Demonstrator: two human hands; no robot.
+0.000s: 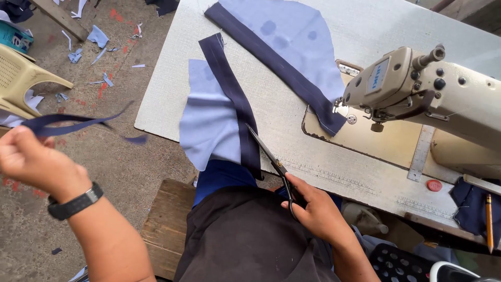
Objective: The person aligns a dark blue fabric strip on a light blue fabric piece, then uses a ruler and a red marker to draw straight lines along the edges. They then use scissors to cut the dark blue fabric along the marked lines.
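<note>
Head view, seated at the sewing table (167,112).

Left hand (36,159): raised out to the left over the concrete floor (120,167), clear of the table. Fingers pinched on one end of a navy strip (68,124). The strip trails rightward in the air, blurred; its far end hangs free above the floor. Black watch (75,202) on the wrist.

Right hand (313,206): at the near table edge, fingers through the handles of the scissors (274,162), gripping them. Blades point up and to the left, tip resting at the edge of the navy band (232,96) on the near fabric piece. Whether the blades are parted cannot be told.

Near piece (209,117): light blue with the navy band sewn along its right side. It lies on the table and droops over the near edge toward the lap.

Second piece (292,36): same colours, lies further back, its lower tip under the needle of the sewing machine (417,86). Machine lamp lit.

Also on the table, right side: metal ruler (421,154), red button-like disc (433,185), pencil (489,219). Fabric scraps (88,52) scattered on the floor; cream plastic chair (21,78) at far left. Wooden bench (167,219) under the person.
</note>
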